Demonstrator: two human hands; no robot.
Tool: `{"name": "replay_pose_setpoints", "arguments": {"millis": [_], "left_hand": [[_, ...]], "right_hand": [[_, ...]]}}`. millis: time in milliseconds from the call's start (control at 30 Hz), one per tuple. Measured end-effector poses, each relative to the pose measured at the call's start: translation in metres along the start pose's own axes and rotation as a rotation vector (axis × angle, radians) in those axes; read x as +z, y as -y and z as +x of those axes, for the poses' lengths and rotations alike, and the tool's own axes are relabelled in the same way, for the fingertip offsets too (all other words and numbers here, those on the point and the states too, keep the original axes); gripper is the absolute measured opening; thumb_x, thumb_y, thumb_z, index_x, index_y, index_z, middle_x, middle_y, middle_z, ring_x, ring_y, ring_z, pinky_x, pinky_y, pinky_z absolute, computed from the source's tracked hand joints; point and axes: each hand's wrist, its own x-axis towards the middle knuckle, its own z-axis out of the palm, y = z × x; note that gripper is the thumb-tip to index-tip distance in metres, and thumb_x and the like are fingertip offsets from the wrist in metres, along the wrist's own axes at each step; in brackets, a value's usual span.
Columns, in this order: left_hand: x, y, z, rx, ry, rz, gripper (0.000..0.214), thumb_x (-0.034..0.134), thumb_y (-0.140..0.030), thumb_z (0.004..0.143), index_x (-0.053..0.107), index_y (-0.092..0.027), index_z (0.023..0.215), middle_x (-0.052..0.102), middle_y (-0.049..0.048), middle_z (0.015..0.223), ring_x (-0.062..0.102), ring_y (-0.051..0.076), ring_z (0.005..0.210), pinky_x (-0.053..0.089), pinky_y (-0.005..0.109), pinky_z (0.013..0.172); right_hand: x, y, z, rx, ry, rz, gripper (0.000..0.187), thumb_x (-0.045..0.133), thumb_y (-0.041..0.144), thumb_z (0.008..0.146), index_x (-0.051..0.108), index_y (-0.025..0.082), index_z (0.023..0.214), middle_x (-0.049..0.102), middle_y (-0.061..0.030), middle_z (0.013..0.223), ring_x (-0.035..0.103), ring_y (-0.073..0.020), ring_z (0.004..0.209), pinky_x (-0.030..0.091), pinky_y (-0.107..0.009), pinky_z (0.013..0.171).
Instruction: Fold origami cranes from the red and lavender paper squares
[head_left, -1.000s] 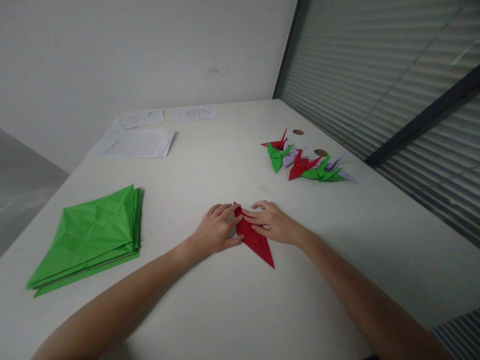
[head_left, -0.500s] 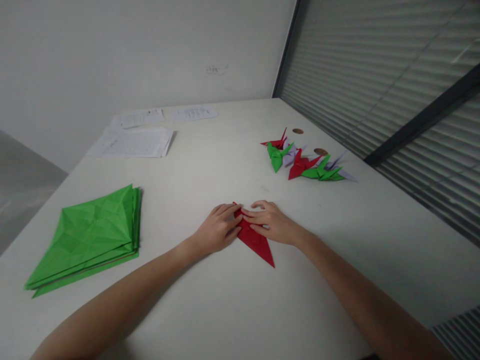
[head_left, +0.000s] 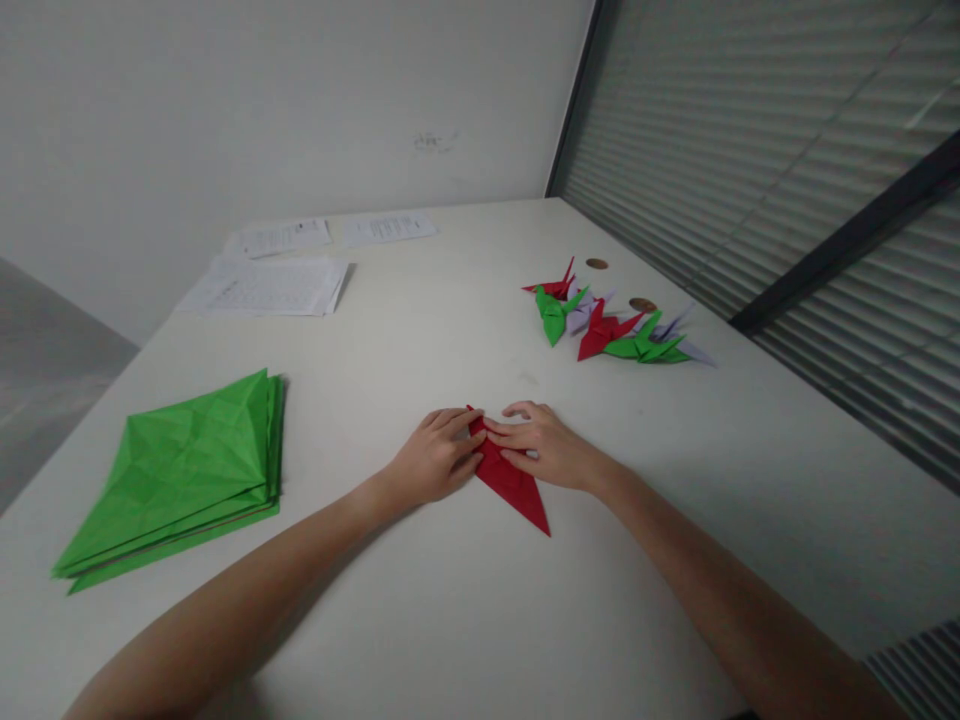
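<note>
A red sheet of folded origami paper lies flat on the white table, diamond-shaped, with one long point towards me and to the right. My left hand holds its upper left edge, the fingers pressed together on the paper. From the other side my right hand grips the upper part with its fingertips, its forefinger arched up above the rest. The two hands' fingertips almost meet near the top of the paper. Part of the folds there is hidden under the fingers.
On the left lies a stack of green folded paper. Several finished paper cranes, such as a red crane and a green crane, stand at the right. Printed sheets lie at the back left. Window blinds border the table's right side.
</note>
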Motion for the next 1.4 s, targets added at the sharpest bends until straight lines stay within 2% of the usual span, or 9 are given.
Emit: {"name": "replay_pose_setpoints", "arguments": {"millis": [133,300,500,633,800,1000,1133,1400], "left_hand": [[0.0001,0.0033,0.0002,-0.007,0.002,0.015,0.031,0.052,-0.032,0.094,0.069,-0.018,0.116,0.052,0.0171,0.139,0.050,0.029,0.126,0.045,0.048,0.103],[-0.0008,0.0029,0.0002,-0.013,-0.001,0.030,0.029,0.054,-0.033,0.093,0.070,-0.021,0.113,0.054,0.0146,0.136,0.051,0.030,0.124,0.045,0.050,0.102],[-0.0021,-0.0009,-0.0008,0.020,0.009,0.026,0.031,0.048,-0.028,0.096,0.063,-0.019,0.121,0.056,0.0135,0.131,0.053,0.027,0.120,0.044,0.051,0.104],[-0.0011,-0.0002,-0.0014,0.054,0.009,-0.021,0.031,0.046,-0.027,0.097,0.063,-0.016,0.120,0.056,0.0145,0.130,0.052,0.026,0.122,0.046,0.047,0.104],[0.0014,-0.0004,-0.0036,-0.008,-0.034,-0.036,0.029,0.050,-0.029,0.096,0.066,-0.017,0.117,0.049,0.0178,0.134,0.049,0.028,0.126,0.048,0.047,0.104],[0.0055,0.0009,-0.0048,0.008,-0.040,0.026,0.031,0.049,-0.030,0.096,0.065,-0.016,0.119,0.056,0.0178,0.131,0.052,0.028,0.126,0.047,0.047,0.105],[0.0059,0.0013,-0.0044,-0.013,-0.029,0.038,0.038,0.053,-0.031,0.094,0.057,-0.012,0.127,0.059,0.0187,0.130,0.054,0.029,0.125,0.046,0.048,0.105],[0.0018,-0.0011,-0.0028,-0.048,0.008,0.100,0.032,0.053,-0.033,0.093,0.061,-0.015,0.118,0.059,0.0157,0.129,0.055,0.028,0.121,0.047,0.045,0.101]], "right_hand": [[-0.0005,0.0010,0.0000,0.009,0.007,-0.002,0.043,0.059,0.019,0.089,0.060,0.027,0.131,0.065,-0.0074,0.128,0.051,-0.0283,0.119,0.045,-0.051,0.097],[-0.0005,0.0020,0.0002,0.006,0.006,0.005,0.044,0.058,0.019,0.089,0.059,0.028,0.132,0.065,-0.0063,0.129,0.051,-0.0284,0.120,0.045,-0.051,0.098],[0.0013,-0.0003,0.0001,0.005,-0.018,0.003,0.042,0.059,0.019,0.089,0.061,0.029,0.130,0.065,-0.0062,0.128,0.052,-0.0277,0.118,0.045,-0.051,0.097],[0.0018,-0.0013,0.0001,0.014,-0.007,-0.005,0.042,0.060,0.019,0.088,0.061,0.027,0.129,0.065,-0.0068,0.128,0.053,-0.0279,0.118,0.045,-0.051,0.097],[0.0020,-0.0009,-0.0003,0.015,-0.003,0.005,0.041,0.058,0.019,0.089,0.061,0.027,0.130,0.064,-0.0069,0.130,0.051,-0.0276,0.119,0.044,-0.051,0.098],[0.0011,0.0006,0.0002,0.017,-0.002,0.004,0.040,0.058,0.019,0.090,0.062,0.026,0.129,0.065,-0.0089,0.127,0.052,-0.0274,0.118,0.045,-0.050,0.097],[0.0017,-0.0006,0.0002,0.015,-0.002,0.015,0.040,0.059,0.020,0.090,0.062,0.027,0.128,0.065,-0.0073,0.129,0.052,-0.0274,0.119,0.044,-0.050,0.098],[0.0015,-0.0022,0.0003,0.004,0.014,0.011,0.037,0.060,0.023,0.090,0.064,0.026,0.126,0.067,-0.0070,0.124,0.051,-0.0288,0.120,0.044,-0.051,0.098]]}}
